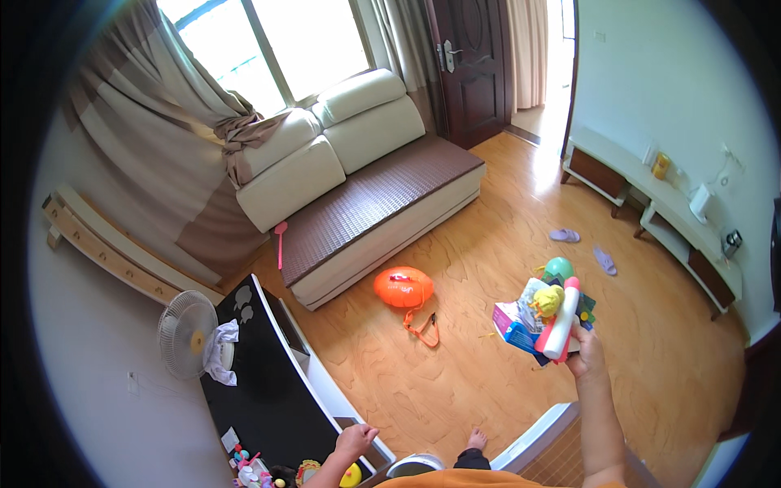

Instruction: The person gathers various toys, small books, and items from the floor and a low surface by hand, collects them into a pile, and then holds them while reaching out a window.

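My right hand (587, 352) is out to the right above the wood floor, gripping a mixed pile of toys and packaging from below. On the pile are a white tube with a pink end (562, 320), a yellow toy (548, 300) and a blue and purple box (518, 329). Clear plastic wrapping (532, 296) lies among them, and a green round thing (559, 268) shows at the far side. What my fingers press on underneath is hidden. My left hand (356, 441) is curled with nothing visible in it, over the near corner of a black-topped cabinet (268, 390).
An orange inflatable float (404, 287) with a strap lies on the floor before a sofa (378, 201). Two purple slippers (564, 235) lie near a low white TV stand (659, 189). A fan (189, 335) and small toys (250, 470) stand on the cabinet. A white-edged piece (534, 434) is close to my foot.
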Tool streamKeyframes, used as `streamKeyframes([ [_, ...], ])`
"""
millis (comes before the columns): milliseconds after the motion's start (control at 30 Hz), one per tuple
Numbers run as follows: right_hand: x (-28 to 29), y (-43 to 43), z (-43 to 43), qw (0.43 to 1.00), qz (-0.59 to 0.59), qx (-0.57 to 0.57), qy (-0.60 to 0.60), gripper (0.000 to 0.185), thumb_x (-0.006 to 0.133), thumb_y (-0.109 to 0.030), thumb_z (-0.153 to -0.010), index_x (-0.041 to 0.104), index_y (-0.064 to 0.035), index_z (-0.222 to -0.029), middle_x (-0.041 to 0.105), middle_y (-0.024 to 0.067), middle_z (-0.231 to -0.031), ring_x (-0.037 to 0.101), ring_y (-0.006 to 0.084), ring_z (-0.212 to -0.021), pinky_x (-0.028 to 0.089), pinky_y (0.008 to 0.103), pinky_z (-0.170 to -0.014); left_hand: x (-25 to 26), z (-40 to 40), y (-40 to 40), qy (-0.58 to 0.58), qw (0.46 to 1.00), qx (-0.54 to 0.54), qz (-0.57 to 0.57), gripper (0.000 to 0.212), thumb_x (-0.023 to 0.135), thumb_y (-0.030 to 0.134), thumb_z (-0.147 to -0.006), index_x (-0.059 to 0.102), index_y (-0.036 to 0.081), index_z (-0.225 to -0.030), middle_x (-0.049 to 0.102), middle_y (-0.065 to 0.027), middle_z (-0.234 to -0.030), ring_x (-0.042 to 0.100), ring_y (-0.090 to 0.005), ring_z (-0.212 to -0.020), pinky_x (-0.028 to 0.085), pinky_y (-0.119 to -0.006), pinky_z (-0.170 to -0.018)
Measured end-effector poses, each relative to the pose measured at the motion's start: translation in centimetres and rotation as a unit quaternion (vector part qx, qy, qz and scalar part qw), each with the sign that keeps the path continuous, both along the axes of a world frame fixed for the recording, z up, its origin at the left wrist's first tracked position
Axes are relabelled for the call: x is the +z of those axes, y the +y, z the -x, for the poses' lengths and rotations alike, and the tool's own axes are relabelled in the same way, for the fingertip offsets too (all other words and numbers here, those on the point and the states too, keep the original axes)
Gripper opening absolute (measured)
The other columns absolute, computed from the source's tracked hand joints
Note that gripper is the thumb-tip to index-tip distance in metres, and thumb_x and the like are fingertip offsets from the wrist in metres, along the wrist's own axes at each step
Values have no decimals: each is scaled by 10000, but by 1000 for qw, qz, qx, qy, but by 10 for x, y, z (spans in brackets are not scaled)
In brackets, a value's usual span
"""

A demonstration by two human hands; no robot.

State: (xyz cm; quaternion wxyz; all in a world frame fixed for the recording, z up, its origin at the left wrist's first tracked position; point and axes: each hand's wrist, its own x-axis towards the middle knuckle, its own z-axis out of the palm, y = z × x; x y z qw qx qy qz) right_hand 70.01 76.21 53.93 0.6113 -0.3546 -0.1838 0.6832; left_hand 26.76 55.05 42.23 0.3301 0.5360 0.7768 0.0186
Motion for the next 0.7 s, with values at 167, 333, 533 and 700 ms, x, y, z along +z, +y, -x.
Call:
streamKeyframes([
  [167, -6, 29, -39, 1000, 17, -18, -3, 323, 471, -94, -870, 413, -32, -1181, 543, 89, -1078, 563, 218, -958, 480, 369, -819, 5, -17, 13, 10, 996, 73, 43, 377, 504, 429, -799, 638, 79, -840, 623, -152, -825, 592, -323, -789, 468, -402, -688],
  [333, -7, 48, -46, 999, 38, -9, -2, 352, 478, -55, -835, 423, -24, -1180, 542, 110, -1105, 559, 238, -981, 466, 384, -847, -59, 23, -97, 61, 981, 119, 144, 432, 480, 416, -786, 638, 18, -842, 618, -184, -864, 584, -343, -840, 458, -403, -746],
  [533, -30, 92, -66, 999, 47, -6, -1, 373, 452, -73, -847, 397, -41, -1215, 520, 105, -1146, 539, 245, -1021, 454, 405, -864, -97, 41, -130, -23, 943, 184, 278, 316, 552, 314, -763, 643, 12, -782, 621, -120, -729, 603, -238, -676, 459, -324, -615],
  [700, -40, 162, -58, 998, 63, 15, -13, 306, 453, -123, -862, 446, -10, -1146, 569, 116, -1055, 579, 220, -938, 485, 368, -799, -121, 39, -43, -81, 949, 184, 242, 281, 546, 281, -772, 593, 18, -686, 563, -70, -574, 534, -179, -481, 421, -319, -458],
])
